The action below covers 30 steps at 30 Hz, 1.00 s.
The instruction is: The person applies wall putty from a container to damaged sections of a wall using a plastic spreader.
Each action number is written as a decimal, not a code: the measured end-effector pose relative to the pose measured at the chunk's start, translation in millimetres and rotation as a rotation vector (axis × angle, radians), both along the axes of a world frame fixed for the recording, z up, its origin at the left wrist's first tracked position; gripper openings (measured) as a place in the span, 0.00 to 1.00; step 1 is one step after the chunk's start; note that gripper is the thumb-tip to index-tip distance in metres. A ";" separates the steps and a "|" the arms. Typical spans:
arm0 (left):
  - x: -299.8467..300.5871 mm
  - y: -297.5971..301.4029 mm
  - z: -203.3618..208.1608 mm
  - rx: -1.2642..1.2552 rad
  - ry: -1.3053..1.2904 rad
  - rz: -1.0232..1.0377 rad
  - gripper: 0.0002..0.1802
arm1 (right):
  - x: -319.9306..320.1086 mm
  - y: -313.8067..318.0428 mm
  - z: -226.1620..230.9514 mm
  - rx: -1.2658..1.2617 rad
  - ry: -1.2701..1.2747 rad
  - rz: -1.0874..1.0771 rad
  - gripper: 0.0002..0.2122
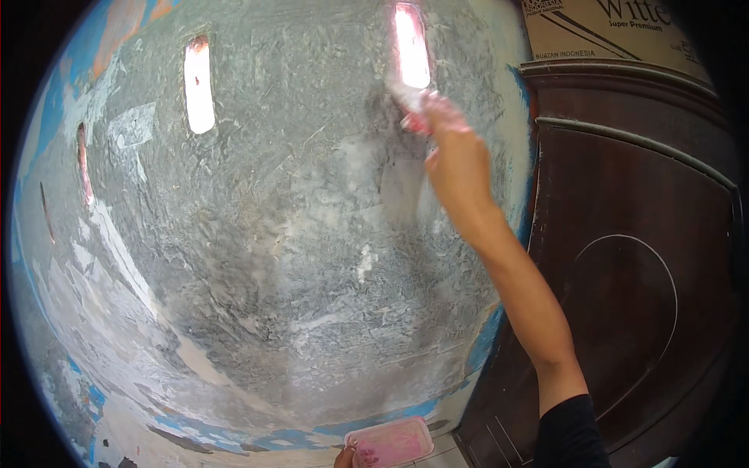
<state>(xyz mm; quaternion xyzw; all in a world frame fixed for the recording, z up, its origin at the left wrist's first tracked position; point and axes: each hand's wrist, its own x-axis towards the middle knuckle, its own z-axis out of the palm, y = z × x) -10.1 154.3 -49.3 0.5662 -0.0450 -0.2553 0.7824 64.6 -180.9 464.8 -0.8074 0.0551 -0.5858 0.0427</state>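
Observation:
My right hand is raised against a rough grey plastered wall, gripping a small scraper with a red handle and a pale blade pressed to the wall just below a bright vent slot. The hand and tool are motion-blurred. At the bottom edge, only the fingertips of my left hand show, holding a pink rectangular tray smeared with pale filler. My right forearm runs down to a black sleeve.
A dark brown wooden door with carved curves stands right of the wall. A cardboard box sits above it. Further vent slots pierce the wall at upper left. Blue and white old paint patches remain along the wall's left and bottom.

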 end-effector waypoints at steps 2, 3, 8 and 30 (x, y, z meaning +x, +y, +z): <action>6.3 0.1 -1.7 -0.022 0.028 -0.007 0.36 | 2.9 -35.9 12.3 -0.241 -0.452 -0.078 0.27; 12.2 -1.0 -5.2 -0.036 0.031 -0.021 0.35 | 2.1 -53.7 17.0 -0.244 -0.457 -0.093 0.27; 17.6 -2.6 -8.1 -0.094 0.096 -0.005 0.33 | 14.9 -51.9 -5.4 0.018 -0.003 -0.103 0.32; 31.8 -46.3 22.8 -0.049 -0.061 0.091 0.25 | -172.9 91.8 -353.2 0.194 0.554 0.471 0.26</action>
